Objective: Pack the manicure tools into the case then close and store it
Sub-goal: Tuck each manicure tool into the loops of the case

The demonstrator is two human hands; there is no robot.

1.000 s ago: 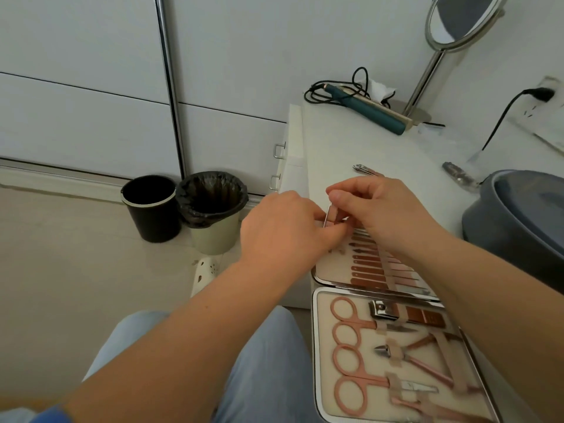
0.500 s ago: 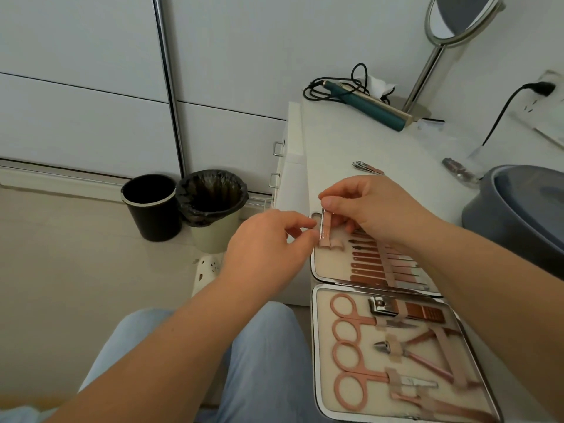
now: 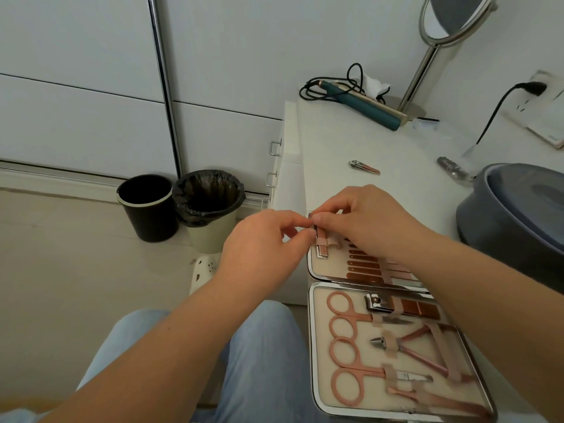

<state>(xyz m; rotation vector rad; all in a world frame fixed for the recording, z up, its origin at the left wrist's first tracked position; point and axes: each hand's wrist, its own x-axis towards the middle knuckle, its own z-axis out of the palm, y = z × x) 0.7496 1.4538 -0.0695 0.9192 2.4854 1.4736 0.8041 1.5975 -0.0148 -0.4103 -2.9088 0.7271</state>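
Note:
The open manicure case [image 3: 311,346] lies flat at the white table's near edge, cream inside with a chrome rim. Its near half holds rose-gold scissors [image 3: 345,331], a clipper and nippers under straps. In the far half's leftmost slot sits a slim rose-gold tool [image 3: 321,245] under an elastic loop. My right hand [image 3: 363,221] pinches that tool's upper end. My left hand [image 3: 268,242] meets it there, fingertips pinching at the same spot. One small nail clipper [image 3: 364,167] lies loose on the table beyond the case.
A grey round tub [image 3: 515,221] stands at the right. A teal hair iron [image 3: 363,103] with its cord, a stand mirror [image 3: 448,19] and a plugged-in cable sit at the back. Two bins [image 3: 180,206] stand on the floor left of the table.
The slim tool went from held upright above the case down into the leftmost slot under its strap. My left hand came back in to join the right at its top.

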